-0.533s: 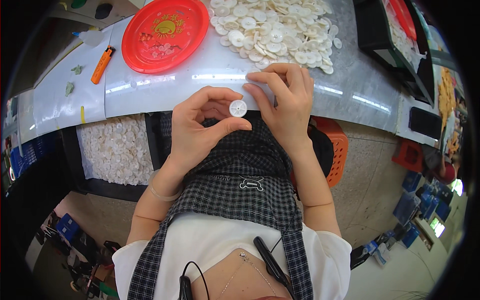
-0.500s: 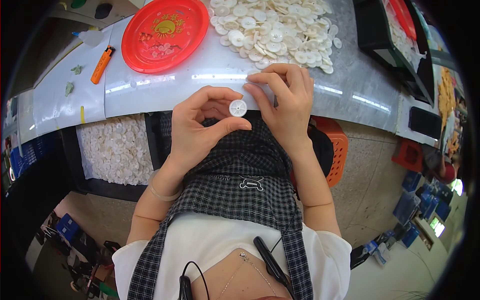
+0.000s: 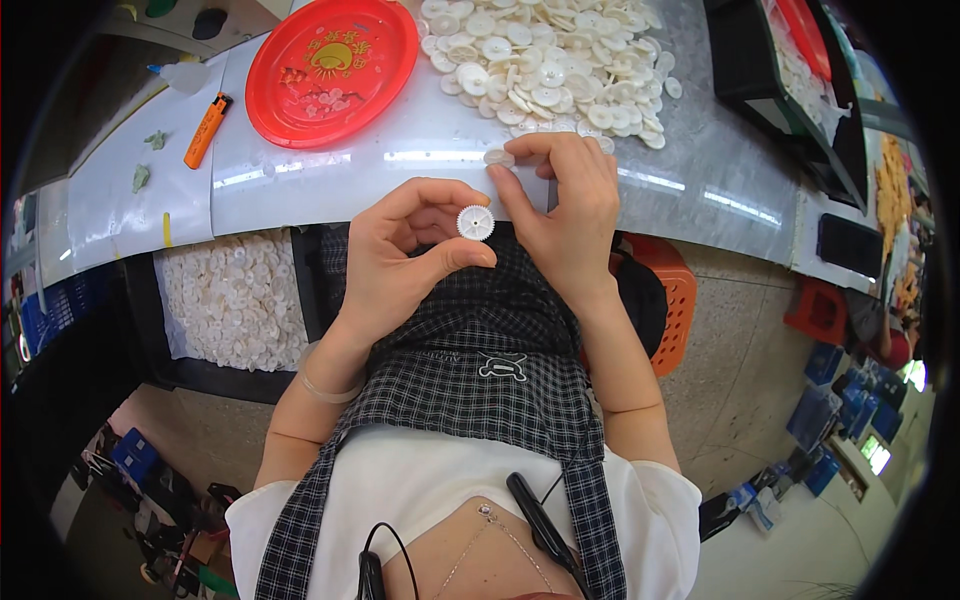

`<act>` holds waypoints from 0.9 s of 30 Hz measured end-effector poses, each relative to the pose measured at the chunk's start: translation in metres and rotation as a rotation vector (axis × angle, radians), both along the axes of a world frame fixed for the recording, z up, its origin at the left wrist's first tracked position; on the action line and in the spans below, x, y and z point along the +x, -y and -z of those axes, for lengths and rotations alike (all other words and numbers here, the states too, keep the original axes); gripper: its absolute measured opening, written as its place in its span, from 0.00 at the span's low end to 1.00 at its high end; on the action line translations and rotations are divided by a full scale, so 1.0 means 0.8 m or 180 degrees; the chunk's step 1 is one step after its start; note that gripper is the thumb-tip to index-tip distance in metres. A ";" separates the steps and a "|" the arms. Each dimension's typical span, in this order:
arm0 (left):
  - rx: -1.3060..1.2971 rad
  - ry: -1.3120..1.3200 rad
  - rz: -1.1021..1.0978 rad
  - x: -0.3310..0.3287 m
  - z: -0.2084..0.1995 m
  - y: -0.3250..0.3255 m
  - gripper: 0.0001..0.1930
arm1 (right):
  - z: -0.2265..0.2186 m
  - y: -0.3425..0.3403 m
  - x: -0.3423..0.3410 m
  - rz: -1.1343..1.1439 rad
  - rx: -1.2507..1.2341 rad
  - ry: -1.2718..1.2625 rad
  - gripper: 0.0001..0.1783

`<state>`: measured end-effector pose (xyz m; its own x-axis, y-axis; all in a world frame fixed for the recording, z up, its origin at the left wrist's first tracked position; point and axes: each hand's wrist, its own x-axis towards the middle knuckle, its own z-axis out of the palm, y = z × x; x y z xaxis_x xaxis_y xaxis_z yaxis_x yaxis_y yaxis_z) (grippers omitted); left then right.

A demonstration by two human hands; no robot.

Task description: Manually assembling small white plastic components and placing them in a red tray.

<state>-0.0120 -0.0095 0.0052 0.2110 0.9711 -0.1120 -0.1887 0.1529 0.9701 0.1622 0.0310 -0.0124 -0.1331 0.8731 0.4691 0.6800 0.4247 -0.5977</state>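
- Currently, a small white toothed gear (image 3: 475, 223) is gripped by the left hand (image 3: 385, 250), pinched between thumb and forefinger, its face turned up just off the near edge of the bench (image 3: 300, 193).
- By the right hand (image 3: 572, 210), a pale disc (image 3: 493, 158) is pinched at the tips of thumb and forefinger; whether it is lifted from the bench cannot be told.
- Just beyond that hand, a broad pile of white discs (image 3: 550, 75) is heaped, cut off by the upper edge of the view; the bench beneath the right hand is hidden by it.
- To the left of the pile, a red plate (image 3: 275, 108) is placed, with an orange lighter (image 3: 205, 132) and a small bottle (image 3: 185, 76) farther left, and two green scraps (image 3: 141, 178) scattered nearby.
- On the right, space is taken up by a black bin (image 3: 740, 55), and a dark flat slab (image 3: 850, 245) is set near the bench's edge.
- Below the bench, many white pieces (image 3: 235, 300) are held in a black tray (image 3: 225, 382) at left; an orange perforated seat (image 3: 678, 310) is partly hidden at right.
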 end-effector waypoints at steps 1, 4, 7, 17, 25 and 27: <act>-0.0012 0.0046 -0.0020 0.001 0.000 0.000 0.19 | -0.001 0.000 0.000 -0.0013 -0.0028 -0.0027 0.10; -0.0036 0.0035 -0.0024 0.001 0.000 0.001 0.19 | 0.000 0.001 0.001 -0.0029 -0.0052 -0.0038 0.11; 0.0054 -0.0086 0.0029 0.001 0.001 0.001 0.18 | -0.001 0.002 0.004 -0.0060 -0.0063 -0.0044 0.10; -0.0392 0.0799 0.0090 0.013 -0.003 -0.008 0.15 | -0.025 0.023 0.007 -0.0577 -0.1436 -0.2246 0.11; -0.0377 0.0531 0.0230 0.011 0.000 -0.008 0.16 | -0.023 0.016 0.011 -0.0191 -0.1031 -0.1792 0.09; -0.0461 0.0563 0.0219 0.011 -0.001 -0.006 0.16 | -0.017 0.001 0.018 0.0191 -0.0314 -0.0824 0.09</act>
<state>-0.0031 -0.0043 0.0058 0.3047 0.9302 -0.2046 -0.3380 0.3064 0.8899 0.1763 0.0301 0.0015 0.0334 0.9189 0.3930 0.5215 0.3194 -0.7912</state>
